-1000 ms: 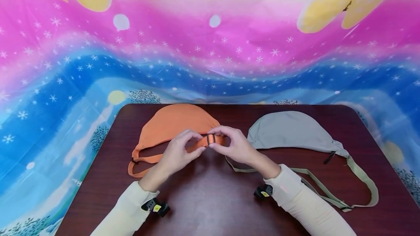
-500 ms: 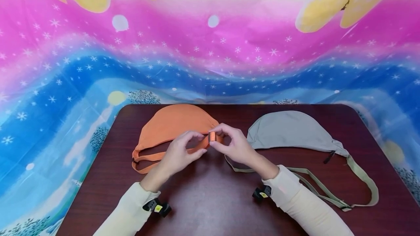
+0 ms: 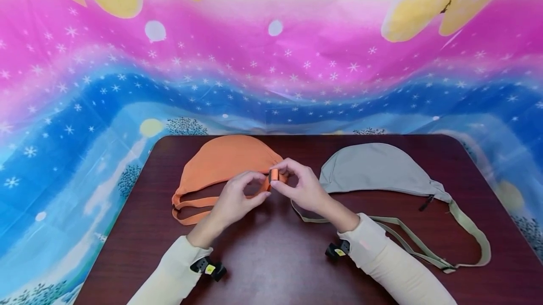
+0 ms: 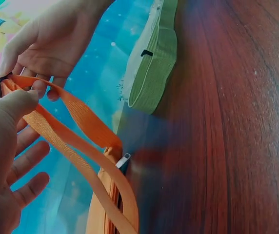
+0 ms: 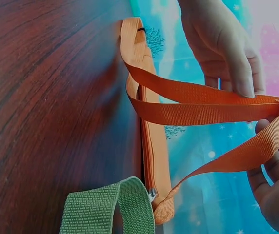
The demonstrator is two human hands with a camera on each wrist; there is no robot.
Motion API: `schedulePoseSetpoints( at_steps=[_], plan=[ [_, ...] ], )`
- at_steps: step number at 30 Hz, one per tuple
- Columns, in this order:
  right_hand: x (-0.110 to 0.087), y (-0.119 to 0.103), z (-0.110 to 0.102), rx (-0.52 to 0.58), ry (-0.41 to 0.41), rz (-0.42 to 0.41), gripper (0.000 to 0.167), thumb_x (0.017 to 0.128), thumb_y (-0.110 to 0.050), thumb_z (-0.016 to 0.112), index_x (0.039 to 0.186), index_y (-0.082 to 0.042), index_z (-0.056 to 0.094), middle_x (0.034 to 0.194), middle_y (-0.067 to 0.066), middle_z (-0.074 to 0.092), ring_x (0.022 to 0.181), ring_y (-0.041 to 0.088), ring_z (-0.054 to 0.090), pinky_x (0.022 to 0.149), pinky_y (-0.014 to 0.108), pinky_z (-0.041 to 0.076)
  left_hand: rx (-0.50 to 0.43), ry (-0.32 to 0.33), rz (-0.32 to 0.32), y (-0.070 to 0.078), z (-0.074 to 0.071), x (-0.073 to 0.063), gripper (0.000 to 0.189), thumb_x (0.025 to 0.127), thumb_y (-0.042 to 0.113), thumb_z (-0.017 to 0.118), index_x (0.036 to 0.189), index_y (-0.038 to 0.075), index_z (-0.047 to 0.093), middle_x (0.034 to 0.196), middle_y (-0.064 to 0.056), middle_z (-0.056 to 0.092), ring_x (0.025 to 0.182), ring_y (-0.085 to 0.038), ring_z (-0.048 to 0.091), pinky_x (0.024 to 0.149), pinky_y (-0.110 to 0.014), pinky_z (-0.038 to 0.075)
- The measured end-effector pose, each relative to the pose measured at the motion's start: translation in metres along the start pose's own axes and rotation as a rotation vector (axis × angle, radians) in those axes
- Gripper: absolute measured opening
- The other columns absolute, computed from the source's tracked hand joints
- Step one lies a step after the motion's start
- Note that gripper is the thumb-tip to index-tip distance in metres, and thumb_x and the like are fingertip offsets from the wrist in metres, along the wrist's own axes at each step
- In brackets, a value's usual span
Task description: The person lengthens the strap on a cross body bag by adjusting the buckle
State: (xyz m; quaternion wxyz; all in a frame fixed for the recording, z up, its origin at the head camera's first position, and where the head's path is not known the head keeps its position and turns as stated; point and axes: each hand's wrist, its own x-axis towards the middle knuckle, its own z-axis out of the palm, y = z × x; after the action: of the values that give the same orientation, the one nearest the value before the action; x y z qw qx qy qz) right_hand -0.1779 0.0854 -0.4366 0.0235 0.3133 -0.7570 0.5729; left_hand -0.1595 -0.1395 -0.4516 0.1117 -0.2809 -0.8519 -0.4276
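An orange waist bag point(image 3: 231, 160) lies at the back left of the table. Its webbing strap point(image 5: 193, 113) is raised toward me. My right hand point(image 3: 307, 186) pinches the strap's dark slide buckle point(image 3: 274, 175) between thumb and fingertips, with a fold of orange webbing showing on it. Just to the left, my left hand point(image 3: 232, 201) holds the strap loosely between thumb and index finger. Its other fingers spread beneath the webbing in the left wrist view. The strap's far loop rests on the table by the bag's left end.
A grey waist bag point(image 3: 377, 168) lies at the right, its greenish strap point(image 3: 475, 234) looped toward the front. The brown table point(image 3: 271, 258) ends at a printed backdrop point(image 3: 271, 74). Black wrist cameras hang below both cuffs.
The buckle has turned in my right fingers, so its orange fold now shows edge-on. My left hand has shifted slightly right, toward the buckle. Both bags stay in place.
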Motion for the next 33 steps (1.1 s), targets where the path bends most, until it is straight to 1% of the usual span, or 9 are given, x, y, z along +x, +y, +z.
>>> schedulePoseSetpoints(
  at_steps=[4,8,11,16,18,20,23,27,33],
  plan=[
    [-0.001,0.001,0.001,0.004,-0.008,0.015,0.025,0.092,-0.009,0.077,0.114,-0.011,0.067,0.098,0.002,0.069,0.080,0.020,0.061,0.071,0.029,0.052,-0.003,0.009,0.002,0.001,0.002,0.001,0.035,0.082,0.011,0.087,0.113,0.010,0.070,0.107,0.000,0.070,0.097,-0.016,0.067,0.089,-0.039,0.057],
    [-0.002,0.003,0.002,-0.005,-0.031,0.030,0.021,0.092,-0.011,0.077,0.111,-0.013,0.067,0.095,-0.001,0.067,0.080,0.018,0.061,0.070,0.028,0.053,-0.014,0.029,0.016,0.004,0.001,0.002,0.036,0.083,0.011,0.087,0.114,0.010,0.070,0.109,-0.003,0.070,0.096,-0.022,0.067,0.086,-0.042,0.058],
    [-0.002,0.004,0.002,-0.012,-0.019,0.016,0.020,0.093,-0.010,0.076,0.110,-0.012,0.068,0.095,-0.001,0.068,0.079,0.017,0.062,0.069,0.028,0.054,-0.023,0.022,0.011,0.004,0.001,0.002,0.038,0.083,0.013,0.087,0.115,0.009,0.069,0.111,-0.004,0.070,0.098,-0.023,0.068,0.087,-0.043,0.058],
    [0.000,0.003,-0.001,-0.013,0.030,-0.018,0.019,0.093,-0.006,0.075,0.110,-0.011,0.067,0.093,0.001,0.067,0.076,0.017,0.061,0.068,0.030,0.054,-0.034,-0.022,-0.077,0.000,0.003,-0.003,0.041,0.081,0.012,0.088,0.116,0.010,0.068,0.111,-0.001,0.070,0.101,-0.017,0.068,0.089,-0.040,0.057],
    [0.001,0.003,-0.003,-0.014,0.039,-0.015,0.020,0.093,-0.005,0.074,0.110,-0.011,0.067,0.093,0.000,0.067,0.076,0.017,0.061,0.069,0.030,0.054,-0.042,-0.016,-0.109,-0.003,0.004,-0.005,0.038,0.081,0.010,0.087,0.114,0.012,0.070,0.109,0.000,0.071,0.099,-0.016,0.069,0.089,-0.041,0.057],
    [0.001,0.002,-0.003,-0.012,0.041,-0.004,0.020,0.093,-0.005,0.074,0.111,-0.010,0.067,0.093,0.001,0.067,0.076,0.017,0.061,0.070,0.029,0.054,-0.054,-0.001,-0.120,-0.005,0.004,-0.007,0.036,0.082,0.010,0.087,0.113,0.013,0.071,0.107,0.001,0.071,0.097,-0.015,0.069,0.088,-0.043,0.058],
    [0.001,0.001,-0.002,-0.003,0.046,0.016,0.021,0.092,-0.003,0.074,0.111,-0.008,0.067,0.093,0.004,0.067,0.077,0.019,0.061,0.070,0.029,0.054,-0.090,0.015,-0.111,-0.007,0.003,-0.007,0.032,0.085,0.012,0.085,0.114,0.012,0.071,0.108,0.000,0.071,0.095,-0.016,0.068,0.086,-0.048,0.058],
    [0.001,0.002,0.000,-0.001,0.050,0.031,0.022,0.092,-0.001,0.073,0.112,-0.005,0.066,0.095,0.007,0.068,0.078,0.022,0.061,0.071,0.029,0.053,-0.135,0.014,-0.105,-0.010,0.002,-0.008,0.029,0.088,0.016,0.081,0.115,0.012,0.070,0.109,-0.002,0.069,0.093,-0.016,0.068,0.084,-0.051,0.058],
    [0.001,0.002,0.000,-0.002,0.052,0.023,0.019,0.094,-0.005,0.073,0.112,-0.007,0.066,0.094,0.004,0.069,0.079,0.019,0.061,0.073,0.029,0.053,-0.107,0.014,-0.078,-0.011,0.003,-0.010,0.033,0.085,0.017,0.085,0.114,0.013,0.071,0.109,0.001,0.070,0.095,-0.014,0.066,0.085,-0.047,0.058]
  ],
)
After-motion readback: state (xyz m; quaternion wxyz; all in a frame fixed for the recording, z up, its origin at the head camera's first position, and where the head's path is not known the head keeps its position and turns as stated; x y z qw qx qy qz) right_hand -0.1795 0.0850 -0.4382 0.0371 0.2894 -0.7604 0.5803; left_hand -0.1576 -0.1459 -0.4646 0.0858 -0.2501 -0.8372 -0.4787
